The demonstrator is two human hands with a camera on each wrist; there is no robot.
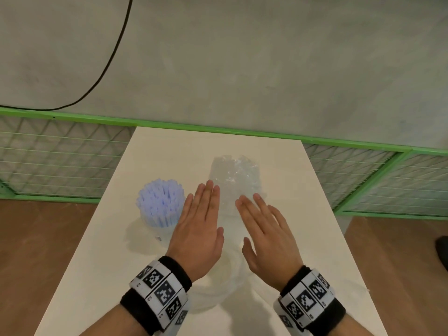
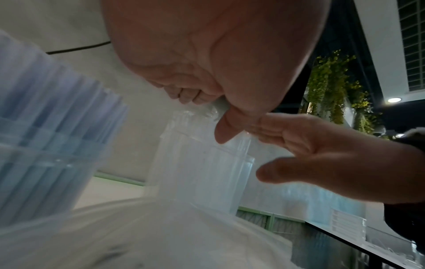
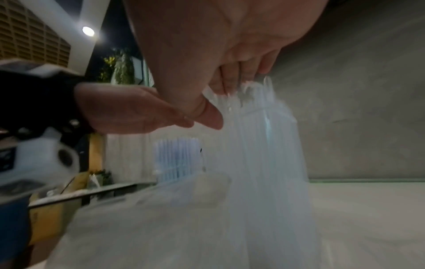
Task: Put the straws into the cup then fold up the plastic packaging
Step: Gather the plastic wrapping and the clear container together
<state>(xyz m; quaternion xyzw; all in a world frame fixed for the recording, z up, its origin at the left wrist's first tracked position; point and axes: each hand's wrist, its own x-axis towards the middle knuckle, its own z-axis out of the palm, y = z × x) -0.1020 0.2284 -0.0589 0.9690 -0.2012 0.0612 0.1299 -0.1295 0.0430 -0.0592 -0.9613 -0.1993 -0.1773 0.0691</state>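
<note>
A clear cup [image 1: 157, 232] stands on the left of the white table [image 1: 315, 238], packed with pale blue straws [image 1: 161, 202]; the straws [image 2: 50, 127] fill the left of the left wrist view. The clear plastic packaging [image 1: 234, 175] lies lengthwise down the table's middle, its far end crumpled. My left hand [image 1: 201, 219] and right hand [image 1: 264, 229] hover side by side over it, palms down, fingers straight and together. In the wrist views the packaging [image 2: 202, 172] [image 3: 264, 145] rises up to the fingertips of both hands; whether they touch it is unclear.
A green-framed mesh fence [image 1: 60, 156] runs behind the table, before a grey wall. A black cable [image 1: 116, 52] hangs on the wall at upper left. Brown floor lies on both sides of the table, with a dark object [image 1: 442, 251] at the far right edge.
</note>
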